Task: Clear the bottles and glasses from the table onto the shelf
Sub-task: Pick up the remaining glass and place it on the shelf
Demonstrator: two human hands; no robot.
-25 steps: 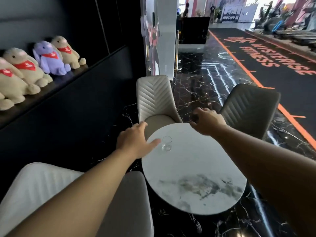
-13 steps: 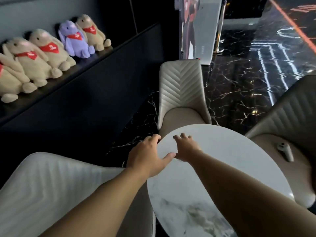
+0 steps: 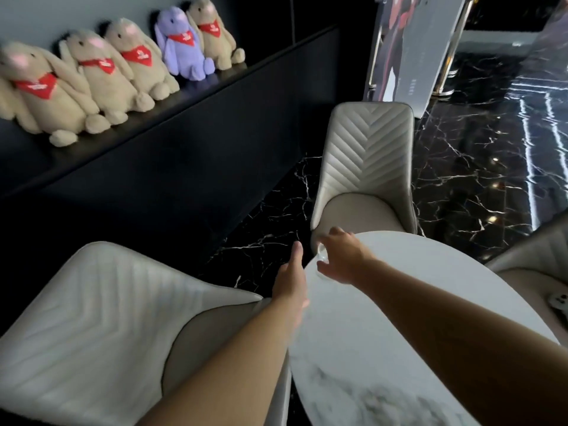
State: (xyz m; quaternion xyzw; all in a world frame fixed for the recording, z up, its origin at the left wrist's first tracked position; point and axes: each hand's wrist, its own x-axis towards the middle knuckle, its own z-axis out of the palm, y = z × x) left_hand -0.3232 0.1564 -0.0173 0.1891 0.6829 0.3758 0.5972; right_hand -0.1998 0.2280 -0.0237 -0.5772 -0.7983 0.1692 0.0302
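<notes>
A small clear glass [image 3: 322, 252] is at the far left edge of the round white marble table [image 3: 415, 318], with my right hand [image 3: 344, 258] curled around it, thumb and fingers on either side. Most of the glass is hidden by the fingers. My left hand [image 3: 292, 278] hovers flat just beyond the table's left rim, fingers pointing forward, holding nothing. The dark shelf [image 3: 147, 118] runs along the wall at the upper left.
Several plush rabbits [image 3: 101, 75] with red scarves sit in a row on the shelf. Pale quilted chairs stand around the table: one at the far side [image 3: 365, 155], one at near left [image 3: 92, 318], one at right [image 3: 541, 265]. A standing sign [image 3: 415, 47] is beyond, on black marble floor.
My right hand has reached across to the table's left edge and closed around the glass. My left hand has slid off the table rim and flattened. The view has turned left and down.
</notes>
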